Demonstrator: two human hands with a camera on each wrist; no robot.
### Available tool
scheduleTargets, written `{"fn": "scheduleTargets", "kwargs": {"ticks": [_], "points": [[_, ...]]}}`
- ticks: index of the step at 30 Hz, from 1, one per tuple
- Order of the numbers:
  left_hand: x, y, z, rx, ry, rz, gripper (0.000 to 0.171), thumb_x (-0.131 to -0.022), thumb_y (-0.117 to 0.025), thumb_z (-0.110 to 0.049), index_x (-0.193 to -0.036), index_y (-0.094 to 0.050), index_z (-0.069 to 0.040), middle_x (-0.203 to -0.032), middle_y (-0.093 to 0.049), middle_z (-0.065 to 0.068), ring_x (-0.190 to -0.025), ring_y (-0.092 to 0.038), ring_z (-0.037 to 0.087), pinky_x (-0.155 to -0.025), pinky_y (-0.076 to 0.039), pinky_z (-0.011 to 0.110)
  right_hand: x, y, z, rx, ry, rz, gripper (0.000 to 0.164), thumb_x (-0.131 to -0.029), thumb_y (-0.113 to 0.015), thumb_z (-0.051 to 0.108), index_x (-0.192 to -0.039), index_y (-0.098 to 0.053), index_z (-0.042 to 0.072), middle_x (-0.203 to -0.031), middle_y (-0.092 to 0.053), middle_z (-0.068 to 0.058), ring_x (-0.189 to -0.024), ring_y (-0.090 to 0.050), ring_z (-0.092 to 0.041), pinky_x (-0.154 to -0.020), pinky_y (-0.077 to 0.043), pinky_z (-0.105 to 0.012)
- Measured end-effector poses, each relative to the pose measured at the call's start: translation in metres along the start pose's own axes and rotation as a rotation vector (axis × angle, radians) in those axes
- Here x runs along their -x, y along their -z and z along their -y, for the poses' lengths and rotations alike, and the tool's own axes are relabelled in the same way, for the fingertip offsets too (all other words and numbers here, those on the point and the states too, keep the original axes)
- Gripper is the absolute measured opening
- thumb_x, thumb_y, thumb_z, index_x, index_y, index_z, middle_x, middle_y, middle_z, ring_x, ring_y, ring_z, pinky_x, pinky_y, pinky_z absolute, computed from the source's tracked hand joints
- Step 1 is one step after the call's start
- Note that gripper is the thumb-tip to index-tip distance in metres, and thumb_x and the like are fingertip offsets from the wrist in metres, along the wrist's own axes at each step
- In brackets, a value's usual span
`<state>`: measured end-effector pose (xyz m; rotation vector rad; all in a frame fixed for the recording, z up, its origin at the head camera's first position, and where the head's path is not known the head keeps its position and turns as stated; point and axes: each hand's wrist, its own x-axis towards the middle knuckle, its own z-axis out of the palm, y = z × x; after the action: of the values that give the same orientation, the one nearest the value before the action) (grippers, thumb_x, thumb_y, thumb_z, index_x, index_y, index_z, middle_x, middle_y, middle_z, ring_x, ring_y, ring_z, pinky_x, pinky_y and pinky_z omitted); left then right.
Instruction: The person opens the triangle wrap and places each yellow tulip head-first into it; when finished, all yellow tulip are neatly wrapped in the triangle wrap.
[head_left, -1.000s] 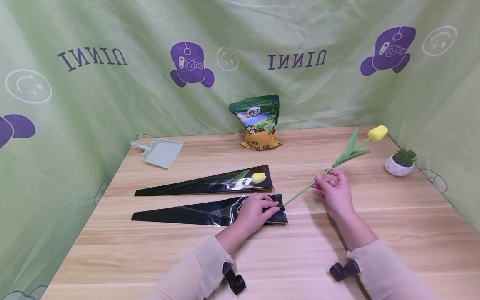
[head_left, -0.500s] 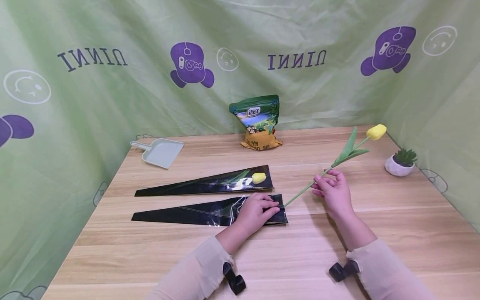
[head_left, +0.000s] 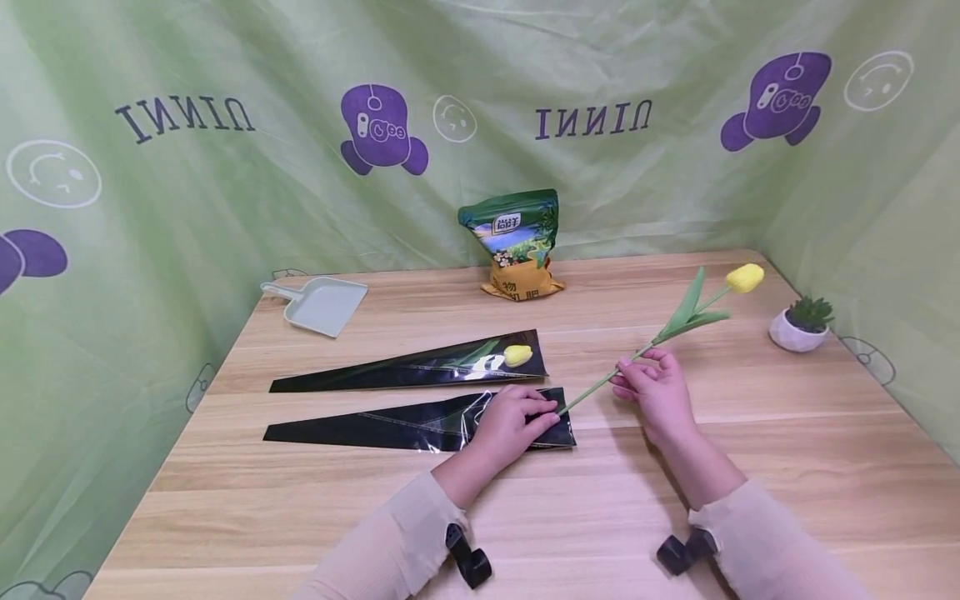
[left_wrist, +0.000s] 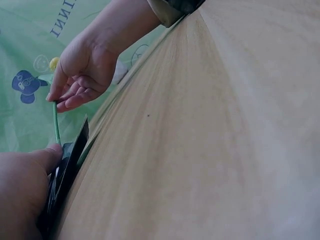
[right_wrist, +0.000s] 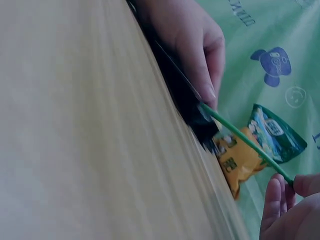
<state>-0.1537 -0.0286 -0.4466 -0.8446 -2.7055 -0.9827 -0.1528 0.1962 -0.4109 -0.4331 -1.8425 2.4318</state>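
My right hand [head_left: 660, 398] pinches the green stem of a yellow tulip [head_left: 746, 278] between thumb and fingertips. The bloom and leaves point up to the back right, and the stem slants down left. Its lower end enters the mouth of the nearer black flower sleeve [head_left: 360, 430], a long tapered wrapper with a clear front. At that mouth my left hand [head_left: 506, 427] pinches the sleeve's edge, the thumb beside the stem [right_wrist: 245, 137]. In the left wrist view the sleeve's mouth [left_wrist: 75, 150] stands slightly raised. The stem's tip is hidden inside.
Behind lies a second black sleeve [head_left: 375, 372] with a yellow tulip [head_left: 517, 356] inside. A pale dustpan [head_left: 326, 307] is at the back left, a green and orange bag [head_left: 517, 246] at the back middle. A potted succulent [head_left: 799, 327] stands right. Green printed cloth [head_left: 480, 50] surrounds the table [head_left: 225, 517].
My right hand has moved a little left and down with the tulip, and the stem's end has slid into the sleeve's mouth. My left hand and the sleeve have stayed in place.
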Motion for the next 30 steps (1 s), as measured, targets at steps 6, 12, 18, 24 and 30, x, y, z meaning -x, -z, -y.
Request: {"fn": "scheduleTargets", "kwargs": {"ticks": [6,12,18,24,30], "points": [[0.0,-0.001,0.0,0.011,0.011,-0.005,0.025,-0.091,-0.069,-0.03,-0.11,-0.076,-0.016,-0.107,-0.072,0.001,-0.107,-0.062,0.018,-0.096,-0.049,0.035,0.012,-0.008,-0.009,0.017,-0.068,0.005,0.026,-0.098,-0.054,0.003,-0.104,-0.034,0.017,-0.073,-0.066,0.012,-0.07,-0.069,-0.002,-0.072,-0.058,-0.019],[0.0,-0.001,-0.001,0.016,-0.006,-0.027,0.025,-0.09,-0.07,-0.029,-0.11,-0.077,-0.015,-0.107,-0.072,0.002,-0.106,-0.063,0.018,-0.095,-0.049,0.035,0.021,-0.016,-0.018,0.019,-0.104,0.041,0.023,-0.098,-0.055,0.003,-0.105,-0.035,0.014,-0.078,-0.069,0.012,-0.073,-0.069,-0.002,-0.073,-0.058,-0.019],[0.0,-0.001,-0.003,0.023,-0.017,-0.042,0.024,-0.09,-0.07,-0.027,-0.108,-0.077,-0.014,-0.106,-0.072,0.002,-0.105,-0.063,0.019,-0.094,-0.05,0.035,0.026,-0.025,-0.025,0.034,-0.105,0.066,0.023,-0.097,-0.056,0.002,-0.108,-0.037,0.008,-0.078,-0.07,0.011,-0.072,-0.069,-0.002,-0.071,-0.058,-0.019],[0.001,-0.002,-0.002,0.045,-0.016,-0.074,0.021,-0.09,-0.07,-0.025,-0.106,-0.078,-0.013,-0.103,-0.073,0.002,-0.102,-0.065,0.019,-0.092,-0.05,0.034,0.028,-0.035,-0.029,0.069,-0.107,0.069,0.024,-0.095,-0.057,-0.001,-0.109,-0.038,0.004,-0.076,-0.068,0.011,-0.07,-0.068,-0.001,-0.07,-0.057,-0.017],[0.0,-0.002,-0.002,0.038,-0.011,-0.075,0.019,-0.091,-0.069,-0.026,-0.103,-0.078,-0.015,-0.101,-0.072,0.001,-0.101,-0.064,0.018,-0.09,-0.05,0.033,0.03,-0.035,-0.027,0.088,-0.11,0.075,0.031,-0.096,-0.055,-0.001,-0.121,-0.036,0.001,-0.077,-0.068,0.011,-0.071,-0.068,0.0,-0.071,-0.057,-0.017]]}}
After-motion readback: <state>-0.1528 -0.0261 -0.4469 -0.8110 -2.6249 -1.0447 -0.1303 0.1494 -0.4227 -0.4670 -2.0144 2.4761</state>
